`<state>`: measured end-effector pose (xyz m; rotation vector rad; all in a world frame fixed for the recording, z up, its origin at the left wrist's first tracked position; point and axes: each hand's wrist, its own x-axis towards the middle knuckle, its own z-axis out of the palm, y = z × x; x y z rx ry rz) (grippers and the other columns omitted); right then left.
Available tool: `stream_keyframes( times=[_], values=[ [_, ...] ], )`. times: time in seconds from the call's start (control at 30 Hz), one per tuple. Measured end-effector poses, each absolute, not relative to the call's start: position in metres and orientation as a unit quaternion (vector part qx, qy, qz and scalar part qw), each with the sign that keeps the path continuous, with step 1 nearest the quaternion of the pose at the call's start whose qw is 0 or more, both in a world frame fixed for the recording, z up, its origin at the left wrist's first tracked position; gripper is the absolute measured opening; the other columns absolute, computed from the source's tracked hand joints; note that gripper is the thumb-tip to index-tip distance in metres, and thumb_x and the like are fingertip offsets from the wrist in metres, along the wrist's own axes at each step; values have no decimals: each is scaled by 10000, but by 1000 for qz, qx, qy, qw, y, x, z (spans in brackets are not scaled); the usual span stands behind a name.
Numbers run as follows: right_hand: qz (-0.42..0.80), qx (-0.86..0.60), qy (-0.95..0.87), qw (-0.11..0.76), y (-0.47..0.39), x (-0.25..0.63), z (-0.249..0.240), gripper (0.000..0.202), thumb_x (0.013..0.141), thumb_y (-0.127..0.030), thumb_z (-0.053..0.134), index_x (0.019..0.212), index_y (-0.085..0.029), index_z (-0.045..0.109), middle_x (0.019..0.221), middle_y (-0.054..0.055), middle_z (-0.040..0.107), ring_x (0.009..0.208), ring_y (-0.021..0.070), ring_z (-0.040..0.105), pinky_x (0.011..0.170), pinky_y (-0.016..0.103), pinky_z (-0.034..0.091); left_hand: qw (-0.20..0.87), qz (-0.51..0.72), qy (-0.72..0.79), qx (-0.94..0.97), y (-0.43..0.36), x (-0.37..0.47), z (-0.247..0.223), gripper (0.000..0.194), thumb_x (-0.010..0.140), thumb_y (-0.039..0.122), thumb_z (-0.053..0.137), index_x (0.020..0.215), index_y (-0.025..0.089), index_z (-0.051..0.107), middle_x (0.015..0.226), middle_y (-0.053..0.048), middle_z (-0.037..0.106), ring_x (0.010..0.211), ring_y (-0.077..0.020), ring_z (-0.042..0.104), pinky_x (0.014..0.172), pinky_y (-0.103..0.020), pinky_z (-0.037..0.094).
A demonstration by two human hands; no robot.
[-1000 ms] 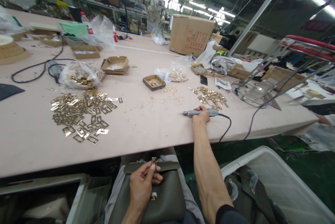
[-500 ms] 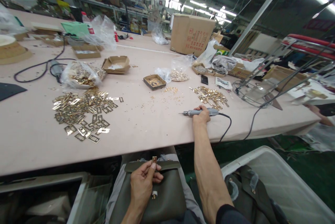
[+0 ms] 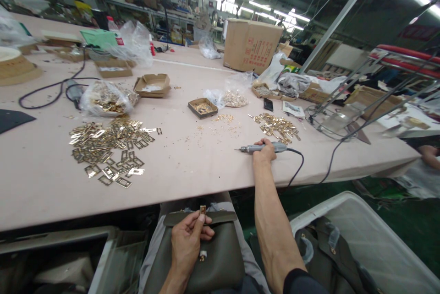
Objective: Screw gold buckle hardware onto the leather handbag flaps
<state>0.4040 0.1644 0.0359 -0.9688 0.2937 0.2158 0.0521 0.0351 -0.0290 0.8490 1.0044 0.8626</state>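
Note:
On my lap lies a dark olive handbag (image 3: 220, 262) with a gold clasp (image 3: 202, 255) on its front. My left hand (image 3: 188, 236) pinches a small gold metal plate (image 3: 202, 210) between thumb and fingers, over the bag's flap (image 3: 223, 216). Out on the table, my right hand (image 3: 265, 149) is wrapped round a grey electric screwdriver (image 3: 252, 148), which lies level with its bit to the left. Beyond that hand is a pile of gold metal pieces (image 3: 279, 127). A heap of gold rectangular frames (image 3: 110, 145) lies at the table's left.
A small box of screws (image 3: 202, 108) sits mid-table, with loose tiny screws (image 3: 225, 118) beside it. Plastic bags, a phone (image 3: 268, 104) and a large carton (image 3: 252, 46) stand farther back. A white bin (image 3: 360, 220) with bags is at right; another person's arm (image 3: 429, 155) shows at the right edge.
Both my hands keep their places, the left on the plate and the right on the screwdriver. At the far right edge, the other person's arm has shifted slightly.

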Motion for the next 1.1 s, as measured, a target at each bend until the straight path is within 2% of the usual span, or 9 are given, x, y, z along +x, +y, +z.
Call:
stream_keyframes(
  times=[0.6,0.8,1.1],
  values=[
    [102,-473,132,865,164,403,35,294,749,-60,639,786,-215,392,677,-53,562,453,80,505,382,180,477,706,383,455,386,35,52,-29,453,759,534,795,949,124,750,818,-97,751,547,-198,696,488,-291,610],
    [120,-460,117,872,158,396,47,305,763,-73,644,758,-215,375,651,-68,530,432,69,466,393,181,469,708,382,452,387,36,51,-28,455,758,530,798,945,119,748,810,-93,747,545,-196,697,486,-282,609],
    [253,-407,-21,878,96,322,79,177,772,-123,658,798,-170,490,730,-59,522,507,42,460,512,165,498,761,383,399,340,41,52,-21,460,851,439,731,1137,82,679,943,-129,739,694,-225,753,662,-327,652]
  ],
)
